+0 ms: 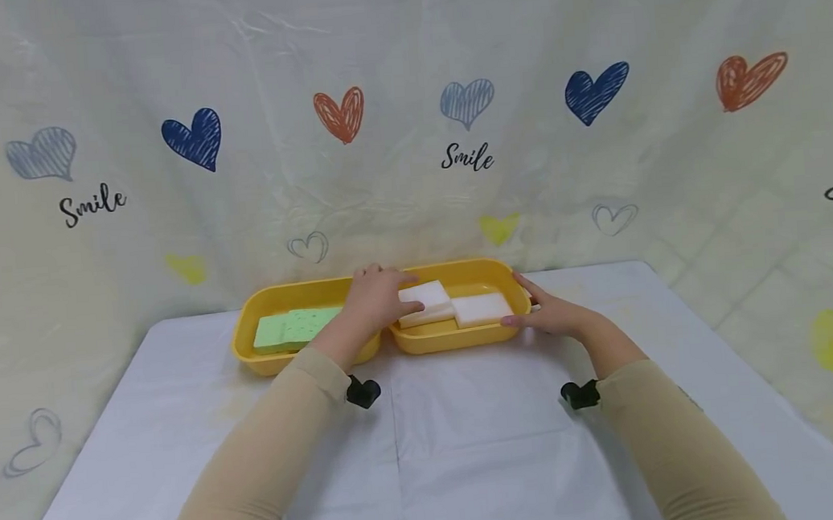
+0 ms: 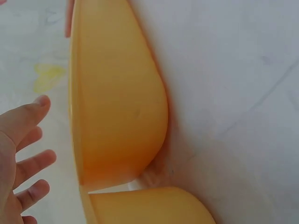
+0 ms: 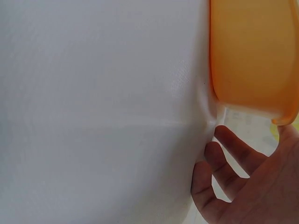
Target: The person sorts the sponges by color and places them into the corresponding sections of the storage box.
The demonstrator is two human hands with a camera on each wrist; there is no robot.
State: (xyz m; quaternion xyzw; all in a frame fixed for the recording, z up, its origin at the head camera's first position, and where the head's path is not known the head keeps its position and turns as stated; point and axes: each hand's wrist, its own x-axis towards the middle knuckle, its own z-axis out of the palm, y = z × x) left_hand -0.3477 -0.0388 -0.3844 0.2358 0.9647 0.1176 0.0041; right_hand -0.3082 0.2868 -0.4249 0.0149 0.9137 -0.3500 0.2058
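Observation:
My left hand (image 1: 376, 301) hovers over the place where two yellow trays meet, its fingers spread and nothing held. In the left wrist view its fingers (image 2: 35, 161) are apart from the tray side. The right-hand tray (image 1: 458, 339) contains several white sponge-like blocks (image 1: 483, 309), some stacked. At that tray's right end is my right hand (image 1: 552, 315), thumb and a finger spread against the rim. The right wrist view shows its other fingers (image 3: 229, 170) loosely bent below the tray end. Green sponge-like pieces (image 1: 298, 327) lie in the left-hand tray (image 1: 249, 356), partly behind the left forearm.
Both trays stand near the back edge of a table with a white cover (image 1: 488, 448). Right behind them hangs a pale curtain (image 1: 398, 205) printed with hearts and words. Black straps (image 1: 363, 391) show at the wrists.

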